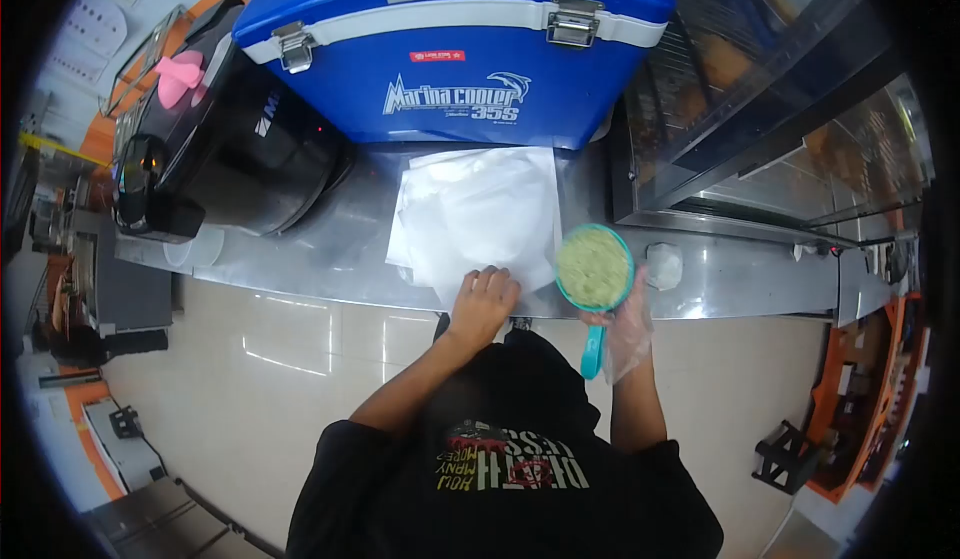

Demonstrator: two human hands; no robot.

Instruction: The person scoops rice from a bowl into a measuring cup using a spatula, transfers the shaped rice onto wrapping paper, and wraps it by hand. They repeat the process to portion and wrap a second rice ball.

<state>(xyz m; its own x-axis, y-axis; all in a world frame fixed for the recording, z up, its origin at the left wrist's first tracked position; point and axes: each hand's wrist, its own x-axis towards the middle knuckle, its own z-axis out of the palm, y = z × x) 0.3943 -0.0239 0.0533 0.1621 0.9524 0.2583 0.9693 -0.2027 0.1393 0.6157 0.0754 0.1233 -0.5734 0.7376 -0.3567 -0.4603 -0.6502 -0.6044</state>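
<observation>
My right hand (628, 324), in a clear plastic glove, holds a teal measuring cup (593, 349) with its handle pointing toward me. The cup is filled to the rim with a pale green, grainy food (594, 267). My bare left hand (485, 304) has its fingers curled at the near edge of a stack of white paper sheets (475, 209). The thumb is hidden on that side. Right of the cup lies a small white wrapped or crumpled item (663, 266), whose kind I cannot make out.
A blue cooler box (470, 69) stands behind the papers on the steel counter (715, 284). To its left is a black rice cooker-like appliance (250, 149) with a pink object (178, 81) on top. A glass display case (760, 149) with food stands at the right.
</observation>
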